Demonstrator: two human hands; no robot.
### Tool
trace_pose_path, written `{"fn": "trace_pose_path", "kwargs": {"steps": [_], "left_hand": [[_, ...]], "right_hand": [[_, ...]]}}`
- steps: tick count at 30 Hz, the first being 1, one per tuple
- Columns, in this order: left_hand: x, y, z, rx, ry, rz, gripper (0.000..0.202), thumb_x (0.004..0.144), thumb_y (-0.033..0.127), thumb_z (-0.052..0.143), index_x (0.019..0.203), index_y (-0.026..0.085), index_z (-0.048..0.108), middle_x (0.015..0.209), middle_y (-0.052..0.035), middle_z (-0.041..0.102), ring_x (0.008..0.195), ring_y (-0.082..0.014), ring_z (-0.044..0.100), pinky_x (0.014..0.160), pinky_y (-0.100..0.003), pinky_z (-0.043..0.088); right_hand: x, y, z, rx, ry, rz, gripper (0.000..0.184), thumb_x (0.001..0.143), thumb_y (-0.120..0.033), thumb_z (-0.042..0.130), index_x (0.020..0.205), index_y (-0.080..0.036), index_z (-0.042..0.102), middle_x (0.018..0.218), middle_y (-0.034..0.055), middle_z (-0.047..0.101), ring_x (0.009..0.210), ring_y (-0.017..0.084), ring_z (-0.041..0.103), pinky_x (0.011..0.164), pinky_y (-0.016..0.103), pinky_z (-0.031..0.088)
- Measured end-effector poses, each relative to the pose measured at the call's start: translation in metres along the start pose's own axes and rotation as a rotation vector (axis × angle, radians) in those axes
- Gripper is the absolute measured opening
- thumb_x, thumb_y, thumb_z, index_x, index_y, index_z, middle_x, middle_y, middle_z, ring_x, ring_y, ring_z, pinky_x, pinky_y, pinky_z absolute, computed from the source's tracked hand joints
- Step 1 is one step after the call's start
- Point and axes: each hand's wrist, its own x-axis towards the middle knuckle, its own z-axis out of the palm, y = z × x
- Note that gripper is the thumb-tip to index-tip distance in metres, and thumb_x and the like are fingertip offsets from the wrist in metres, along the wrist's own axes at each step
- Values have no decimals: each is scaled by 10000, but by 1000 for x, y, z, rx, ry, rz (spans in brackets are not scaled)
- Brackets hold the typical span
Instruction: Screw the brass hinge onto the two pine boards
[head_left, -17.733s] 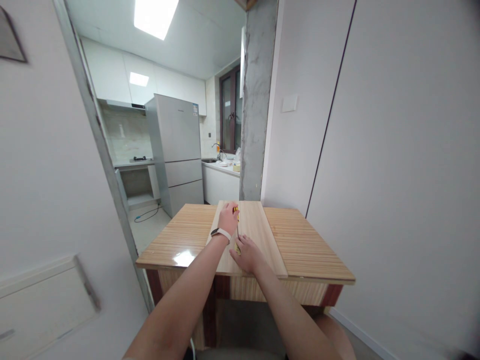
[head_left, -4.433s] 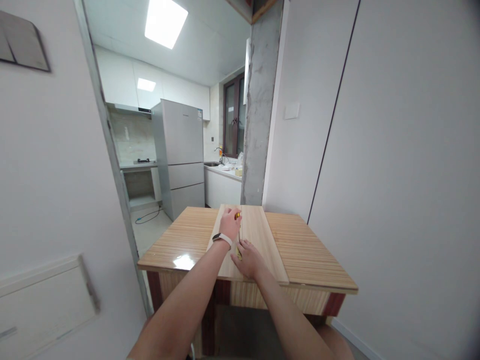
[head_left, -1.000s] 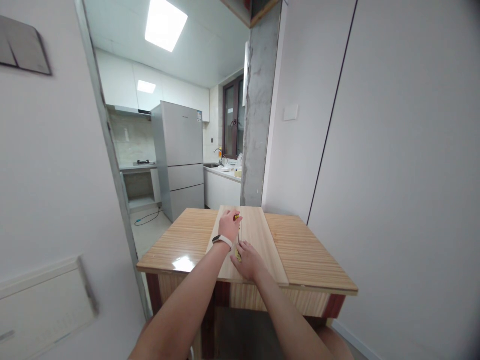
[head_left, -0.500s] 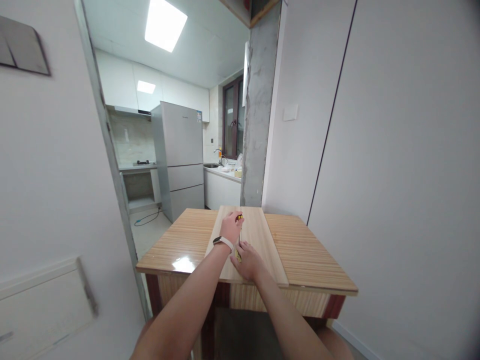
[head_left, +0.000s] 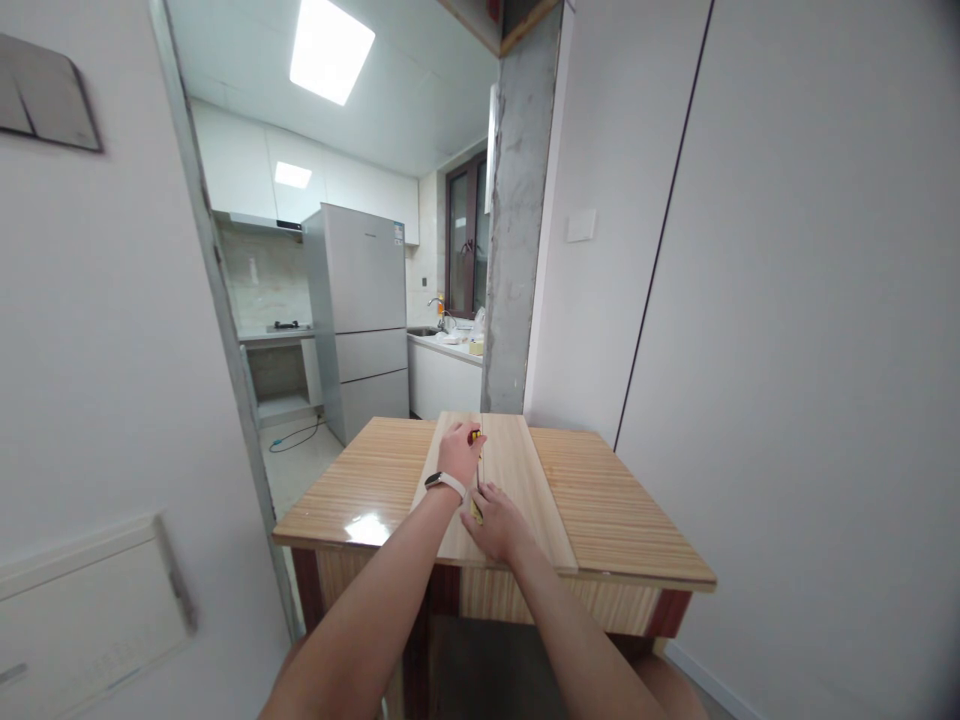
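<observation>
A light wooden plank [head_left: 517, 470] lies lengthwise down the middle of a striped wooden table [head_left: 622, 510]. My left hand [head_left: 457, 455], with a white band on its wrist, is closed round a small yellow and black tape measure [head_left: 474, 436] on the plank's far half. A thin strip runs from it towards me along the plank. My right hand [head_left: 499, 520] rests on the plank's near half, its fingers pressed on the yellow near end of the strip [head_left: 475, 512].
A grey concrete pillar [head_left: 514, 220] stands just behind the table, and white walls close in on the left and right. Through the doorway on the left is a kitchen with a silver fridge [head_left: 360, 315] and a counter with a sink [head_left: 442, 345].
Both hands stay where they were on the plank. The left hand with the tape measure has only shifted a touch.
</observation>
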Motion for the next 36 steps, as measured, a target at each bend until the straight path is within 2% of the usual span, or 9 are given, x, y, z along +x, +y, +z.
{"fn": "trace_pose_path", "kwargs": {"steps": [4,10,17,21,30,34,36], "left_hand": [[0,-1,0,2,-6,6,190,891,170,702,1072,221,729,1030,-58,680,900,-180,657,871,-320,517],[-1,-2,2,-56,-57,38,310,939,100,575,1195,213,709,1145,-86,698,991,-182,672,933,-331,531],[-1,-5,1,-53,-22,-3,236,891,225,723,1125,243,750,1032,-52,661,880,-162,664,876,-315,541],[0,-4,1,-23,-7,-1,209,882,211,729,1087,235,761,969,-45,645,844,-169,647,851,-316,531],[0,-5,1,-19,-5,1,217,893,150,680,1084,229,747,1008,-53,659,822,-166,643,844,-317,525],[-1,-6,4,-68,-25,44,343,917,96,608,1227,220,687,1119,-77,675,933,-178,663,903,-330,531],[-3,-6,5,-93,-36,64,337,931,90,580,1227,215,681,1156,-84,678,997,-184,664,939,-340,529]], "right_hand": [[0,0,0,-6,-6,-2,655,1000,-596,435,1497,-180,528,1566,162,466,1486,298,361,1214,467,265],[0,-1,-2,-3,-15,-10,637,1000,-584,444,1487,-185,539,1566,169,463,1486,290,364,1215,465,259],[1,-2,-2,-7,-19,6,642,1001,-593,432,1482,-184,545,1576,169,449,1495,297,347,1208,485,271],[1,-2,-2,-4,-12,-3,642,1002,-588,434,1483,-177,544,1570,176,455,1494,296,347,1208,481,270],[1,2,2,0,-16,10,664,995,-603,436,1501,-182,526,1589,164,432,1497,290,343,1217,466,255],[1,2,2,-7,-4,-9,656,1002,-598,424,1483,-169,544,1577,169,449,1487,296,356,1217,461,256],[1,1,1,-7,-1,-19,651,1005,-593,422,1480,-165,545,1566,170,463,1480,300,365,1217,461,253]]}}
